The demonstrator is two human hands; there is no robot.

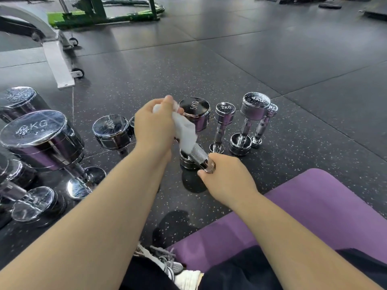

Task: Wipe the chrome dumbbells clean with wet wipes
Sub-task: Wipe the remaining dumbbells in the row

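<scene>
A chrome dumbbell (199,154) is held tilted over the floor (272,59), its near end gripped by the curled fingers of the right hand (227,180). A white wet wipe (186,131) is clamped around its far end by the left hand (155,128).

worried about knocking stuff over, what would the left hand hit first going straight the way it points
Probably the upright chrome dumbbell marked 5KG, just beyond the left hand; depth is unclear.
</scene>
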